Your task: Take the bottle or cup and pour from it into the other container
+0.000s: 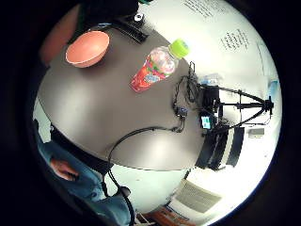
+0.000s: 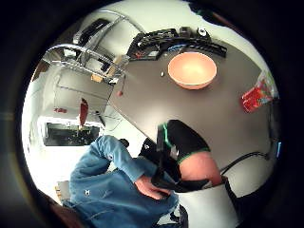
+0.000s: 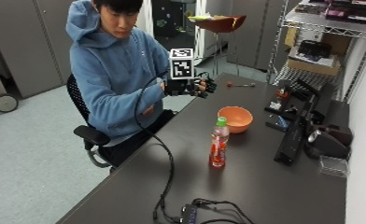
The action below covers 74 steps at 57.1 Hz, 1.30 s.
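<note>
On the dark table point(image 3: 282, 186) stands the bottle point(image 3: 219, 148), upright beside the orange bowl point(image 3: 235, 119); smooth, light plastic, likely slippery, best taken at mid-body below its green cap point(image 3: 221, 121). I hold my gloved right hand point(image 3: 198, 87) raised well apart from both, fingers relaxed, holding nothing.

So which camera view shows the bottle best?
The outside view: the bottle stands upright on the table, complete, near the bowl. The little finger side view also shows it whole; the thumb side view shows only part at the edge.
</note>
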Motion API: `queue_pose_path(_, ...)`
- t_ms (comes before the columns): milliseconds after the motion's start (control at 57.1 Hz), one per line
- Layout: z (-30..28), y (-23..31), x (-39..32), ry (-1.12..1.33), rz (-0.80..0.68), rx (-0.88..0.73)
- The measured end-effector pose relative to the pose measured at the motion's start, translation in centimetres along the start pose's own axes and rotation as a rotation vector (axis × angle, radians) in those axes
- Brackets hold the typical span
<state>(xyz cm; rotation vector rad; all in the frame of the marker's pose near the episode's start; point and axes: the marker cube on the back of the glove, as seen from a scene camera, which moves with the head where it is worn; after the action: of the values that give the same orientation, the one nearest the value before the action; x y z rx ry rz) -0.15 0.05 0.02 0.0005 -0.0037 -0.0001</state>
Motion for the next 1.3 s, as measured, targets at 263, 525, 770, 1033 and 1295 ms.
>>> queue_pose_path(263, 0.0, 0.6, -0.5, -0.011, 0.0, 0.002)
queue_pose_path(525, -0.9, 0.5, 0.2, 0.008, -0.001, 0.026)
queue_pose_path(770, -1.6, 0.8, 2.0, 0.005, 0.0, 0.067)
queue_pose_path(1033, -2.8, 4.0, 8.0, -0.168, -0.041, 0.22)
queue_pose_path(1295, -3.0, 6.7, 13.6, -0.189, -0.013, 0.227)
